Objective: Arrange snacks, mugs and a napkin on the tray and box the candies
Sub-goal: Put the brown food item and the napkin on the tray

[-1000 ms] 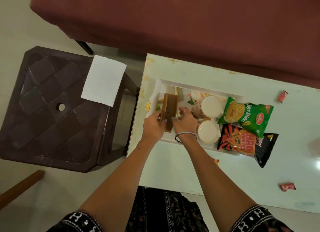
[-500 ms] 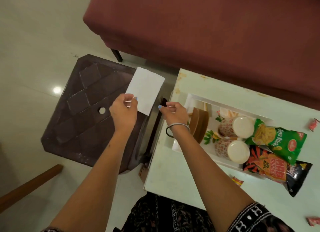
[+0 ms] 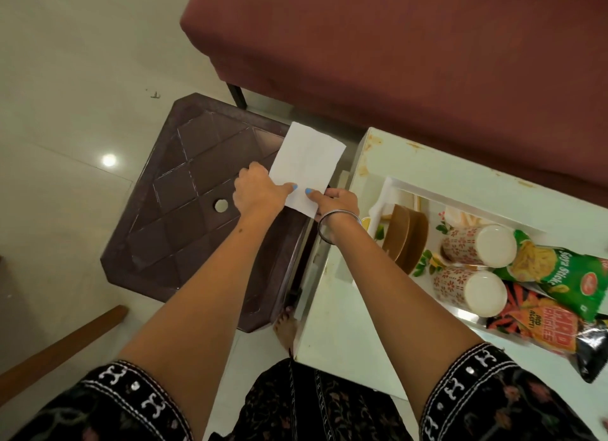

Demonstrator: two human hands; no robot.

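Head view, looking down over both forearms. Napkin [image 3: 307, 167] lies on the dark plastic stool [image 3: 197, 190], at its edge nearest the worktop [image 3: 332, 312]. Left hand [image 3: 258, 190] pinches the near-left corner of the napkin, thumb on top. Right hand [image 3: 335, 203] pinches the near-right corner, fingers curled beneath the sheet. Both hands closed on paper; near edge appears slightly lifted, far end seems flat on the stool.

Orientation: napkin is a white rectangle, long axis running from the near edge at the hands away and slightly right toward the sofa [image 3: 394, 45]. Short near edge faces the person.

Tray [image 3: 394, 185] sits on the worktop, well to the right of the napkin. It holds brown coasters [image 3: 406, 233] standing on edge at its left end, two patterned mugs [image 3: 477, 246] lying on their sides mid-tray, and a green snack packet [image 3: 559, 269] and an orange-black snack packet [image 3: 539, 322] at its right end.

Step in hand (judgement): napkin pickup; snacks and mugs look placed, napkin and candies not yet done.

Next move calls for: lift the sheet clear with both corners held so it does not droop or fold, carry right across the gap to the tray. Free tray floor looks scarce; likely spot is beside the coasters.
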